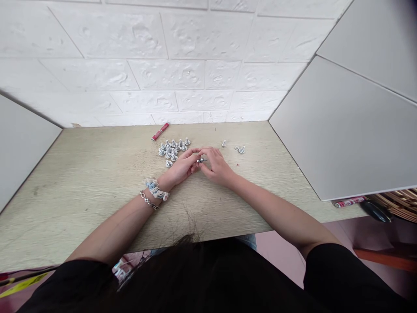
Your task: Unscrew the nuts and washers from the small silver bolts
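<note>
My left hand point(182, 167) and my right hand point(215, 165) meet over the middle of the table. Between their fingertips is a small metal bolt point(202, 160), its shank pointing right. The fingers of both hands are closed around it; the left fingertips partly hide its head end. A cluster of several bolts with washers point(168, 150) stands on the table just beyond and left of my left hand, mostly shank up. To the right of my hands are a lone bolt point(223, 143), a small nut point(236, 148) and another bolt with a washer point(241, 149).
A red tube-shaped packet point(160, 131) lies behind the cluster, near the white brick wall point(182, 74). Pale panels point(365, 126) close off the right side, another the left. At the right table edge are a second red packet point(348, 202) and a dark object point(376, 211).
</note>
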`<state>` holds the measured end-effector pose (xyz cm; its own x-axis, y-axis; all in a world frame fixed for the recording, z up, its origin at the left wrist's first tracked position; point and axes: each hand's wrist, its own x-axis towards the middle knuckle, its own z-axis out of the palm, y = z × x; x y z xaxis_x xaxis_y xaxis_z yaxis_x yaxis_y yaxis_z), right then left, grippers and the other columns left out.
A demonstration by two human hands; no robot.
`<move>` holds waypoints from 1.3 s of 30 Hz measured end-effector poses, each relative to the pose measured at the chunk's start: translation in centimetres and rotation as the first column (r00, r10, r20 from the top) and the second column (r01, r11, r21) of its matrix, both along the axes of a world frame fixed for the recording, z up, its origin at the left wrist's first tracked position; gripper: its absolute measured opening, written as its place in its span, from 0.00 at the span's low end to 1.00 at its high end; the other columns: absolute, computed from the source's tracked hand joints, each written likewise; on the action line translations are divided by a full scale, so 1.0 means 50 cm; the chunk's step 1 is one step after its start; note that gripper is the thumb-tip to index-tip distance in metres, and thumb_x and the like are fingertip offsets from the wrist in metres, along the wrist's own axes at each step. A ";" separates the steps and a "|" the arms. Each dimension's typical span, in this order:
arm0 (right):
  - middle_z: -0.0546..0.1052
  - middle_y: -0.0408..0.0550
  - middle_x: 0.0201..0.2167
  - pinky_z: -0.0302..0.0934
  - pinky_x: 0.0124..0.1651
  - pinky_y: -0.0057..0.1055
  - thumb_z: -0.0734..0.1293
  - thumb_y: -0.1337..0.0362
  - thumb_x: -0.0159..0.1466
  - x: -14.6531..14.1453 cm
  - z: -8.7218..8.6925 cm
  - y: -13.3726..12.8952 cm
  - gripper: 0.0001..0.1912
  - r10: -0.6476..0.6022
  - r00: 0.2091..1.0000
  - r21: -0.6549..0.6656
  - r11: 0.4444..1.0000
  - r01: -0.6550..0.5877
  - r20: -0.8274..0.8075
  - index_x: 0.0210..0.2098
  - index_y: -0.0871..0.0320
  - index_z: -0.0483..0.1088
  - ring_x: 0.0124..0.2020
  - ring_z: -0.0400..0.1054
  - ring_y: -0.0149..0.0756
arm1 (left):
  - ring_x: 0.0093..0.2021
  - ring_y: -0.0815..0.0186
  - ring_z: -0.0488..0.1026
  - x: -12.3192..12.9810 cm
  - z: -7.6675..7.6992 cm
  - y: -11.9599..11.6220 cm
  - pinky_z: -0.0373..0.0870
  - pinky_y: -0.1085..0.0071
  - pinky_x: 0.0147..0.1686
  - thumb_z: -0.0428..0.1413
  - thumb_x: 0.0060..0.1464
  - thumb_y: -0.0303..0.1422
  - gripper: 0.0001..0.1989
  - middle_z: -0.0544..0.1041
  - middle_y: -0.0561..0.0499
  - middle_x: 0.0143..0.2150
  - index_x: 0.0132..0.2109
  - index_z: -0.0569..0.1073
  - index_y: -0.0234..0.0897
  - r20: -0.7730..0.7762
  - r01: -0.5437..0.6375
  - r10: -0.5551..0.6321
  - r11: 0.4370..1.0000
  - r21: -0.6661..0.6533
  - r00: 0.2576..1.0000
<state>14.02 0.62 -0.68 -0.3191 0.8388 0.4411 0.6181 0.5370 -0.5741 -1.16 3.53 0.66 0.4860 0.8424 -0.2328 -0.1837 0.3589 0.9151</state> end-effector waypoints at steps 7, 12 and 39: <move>0.70 0.49 0.43 0.48 0.57 0.40 0.57 0.59 0.65 0.007 0.002 0.009 0.11 -0.118 0.993 -0.041 0.992 0.119 0.015 0.31 0.56 0.66 0.49 0.60 0.38 | 0.18 0.80 0.58 0.001 0.005 -0.002 0.53 0.82 0.19 0.59 0.48 0.32 0.13 0.65 0.59 0.22 0.42 0.69 0.35 -0.018 -0.005 0.004 1.000 -0.019 1.000; 0.70 0.49 0.42 0.49 0.56 0.39 0.55 0.58 0.66 0.008 -0.002 0.014 0.15 -0.118 0.993 -0.052 0.992 0.119 0.017 0.31 0.56 0.68 0.47 0.60 0.37 | 0.18 0.79 0.58 0.002 0.006 -0.002 0.53 0.82 0.19 0.58 0.48 0.31 0.11 0.64 0.58 0.20 0.40 0.70 0.34 -0.023 -0.004 0.004 1.000 -0.022 1.000; 0.70 0.50 0.42 0.50 0.56 0.40 0.52 0.59 0.68 0.012 -0.016 0.026 0.20 -0.073 0.997 -0.061 0.995 0.075 0.028 0.31 0.57 0.71 0.47 0.60 0.38 | 0.20 0.77 0.62 0.006 0.011 -0.010 0.55 0.81 0.19 0.57 0.50 0.31 0.09 0.66 0.57 0.21 0.39 0.70 0.34 -0.068 0.027 -0.026 0.999 0.017 0.997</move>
<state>14.60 1.91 -1.46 -0.2661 0.8859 0.3799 0.6699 0.4533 -0.5880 -0.85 3.01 1.20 0.4920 0.8338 -0.2505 -0.1121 0.3460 0.9315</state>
